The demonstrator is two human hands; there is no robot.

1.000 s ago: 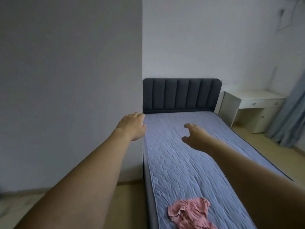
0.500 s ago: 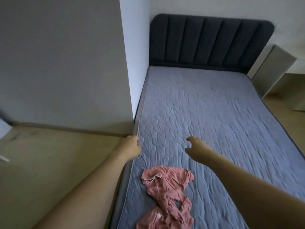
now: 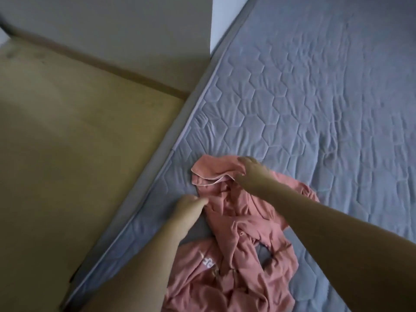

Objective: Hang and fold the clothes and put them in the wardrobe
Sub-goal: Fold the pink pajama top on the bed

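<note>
A crumpled pink garment point(image 3: 238, 239) with white piping at its collar and a small white print lies on the grey quilted bed point(image 3: 304, 104), near the bed's left edge. My right hand point(image 3: 251, 171) is on the garment's upper end. Its fingers curl over the collar fold and the thumb is tucked beside it. My left hand point(image 3: 191, 204) is at the garment's left edge, where its bunched fingertips pinch the fabric. Both forearms reach in from the bottom of the view, and the right one hides part of the cloth.
The bed's grey side rail point(image 3: 157, 158) runs diagonally from the bottom left up towards the top. Left of it is tan wooden floor point(image 3: 67, 143). A white wall or panel point(image 3: 126, 28) with a brown skirting strip stands at the top left, against the bed.
The view has tilted down and closer to the bed. Both hands have dropped from above the mattress onto the pink garment, the right at its collar and the left at its side edge.
</note>
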